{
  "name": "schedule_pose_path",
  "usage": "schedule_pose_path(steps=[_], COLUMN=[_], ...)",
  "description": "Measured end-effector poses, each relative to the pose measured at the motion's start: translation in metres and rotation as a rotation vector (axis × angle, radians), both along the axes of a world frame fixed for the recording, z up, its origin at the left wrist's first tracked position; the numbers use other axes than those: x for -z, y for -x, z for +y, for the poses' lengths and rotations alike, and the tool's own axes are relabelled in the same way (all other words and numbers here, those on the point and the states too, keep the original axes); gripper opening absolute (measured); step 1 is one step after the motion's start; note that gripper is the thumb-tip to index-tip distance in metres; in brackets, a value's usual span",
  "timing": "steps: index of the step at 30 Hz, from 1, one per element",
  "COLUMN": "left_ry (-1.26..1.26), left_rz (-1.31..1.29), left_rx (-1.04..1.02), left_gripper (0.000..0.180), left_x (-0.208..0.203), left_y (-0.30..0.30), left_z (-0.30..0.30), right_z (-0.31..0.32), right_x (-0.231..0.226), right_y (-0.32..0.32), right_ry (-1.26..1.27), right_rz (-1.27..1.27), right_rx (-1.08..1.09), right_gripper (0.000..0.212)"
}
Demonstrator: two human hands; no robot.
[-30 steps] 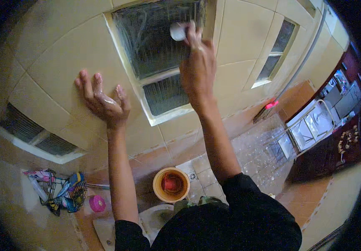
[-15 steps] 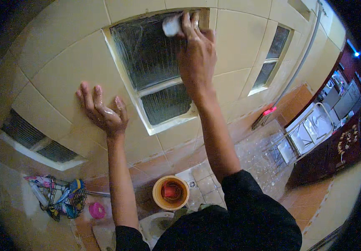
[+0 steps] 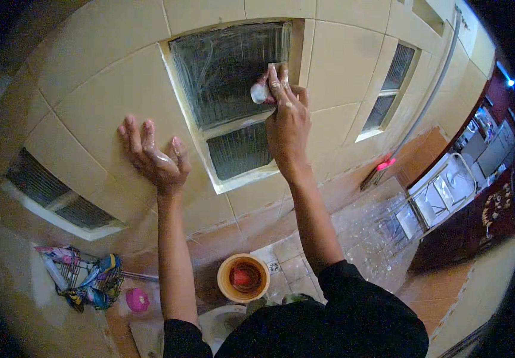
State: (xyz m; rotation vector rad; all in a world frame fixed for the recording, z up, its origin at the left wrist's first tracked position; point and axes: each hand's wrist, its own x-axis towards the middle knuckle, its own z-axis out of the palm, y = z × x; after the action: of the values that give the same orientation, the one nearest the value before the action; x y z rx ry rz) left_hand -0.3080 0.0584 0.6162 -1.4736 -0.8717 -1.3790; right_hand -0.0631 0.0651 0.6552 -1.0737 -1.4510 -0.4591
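Observation:
My right hand [image 3: 288,128] is closed on a small white, soapy-looking pad [image 3: 260,93], pressed to the dark ribbed glass of a window [image 3: 215,83]. The pad is near the right side of the large upper pane, a little above the crossbar. Whitish streaks run over that pane. Below the bar lies a smaller pane [image 3: 236,152]. My left hand [image 3: 161,170], wet with suds, has its fingers spread at the beige tiled wall [image 3: 102,89], left of the window frame. It holds nothing.
An orange bucket [image 3: 223,281] with a red thing inside stands below. At lower left are a wire rack [image 3: 81,277] of colourful packets and a pink object [image 3: 138,300]. A pink-topped broom [image 3: 382,165], a metal folding chair [image 3: 442,200] and a dark door [image 3: 466,227] are at right.
My right hand has slid down the glass with the white pad, from the pane's top edge to nearer the crossbar. My left hand stays spread on the wall. The view has shifted slightly.

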Motion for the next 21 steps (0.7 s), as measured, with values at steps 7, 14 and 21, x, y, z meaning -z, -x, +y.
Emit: schedule_pose_path(steps=[7, 14, 21], left_ry=[0.013, 0.006, 0.002], left_rz=[-0.036, 0.017, 0.019], left_rx=[0.081, 0.008, -0.011], left_gripper=[0.053, 0.056, 0.054], left_x=[0.006, 0.002, 0.000], left_y=[0.007, 0.003, 0.009], left_z=[0.004, 0.002, 0.000], right_z=[0.005, -0.005, -0.007], right_x=[-0.035, 0.033, 0.021], right_y=[0.010, 0.009, 0.008], right_ry=[-0.062, 0.101, 0.048], right_rz=[0.023, 0.030, 0.023], right_rx=[-0.006, 0.042, 0.008], right_gripper=[0.080, 0.081, 0.084])
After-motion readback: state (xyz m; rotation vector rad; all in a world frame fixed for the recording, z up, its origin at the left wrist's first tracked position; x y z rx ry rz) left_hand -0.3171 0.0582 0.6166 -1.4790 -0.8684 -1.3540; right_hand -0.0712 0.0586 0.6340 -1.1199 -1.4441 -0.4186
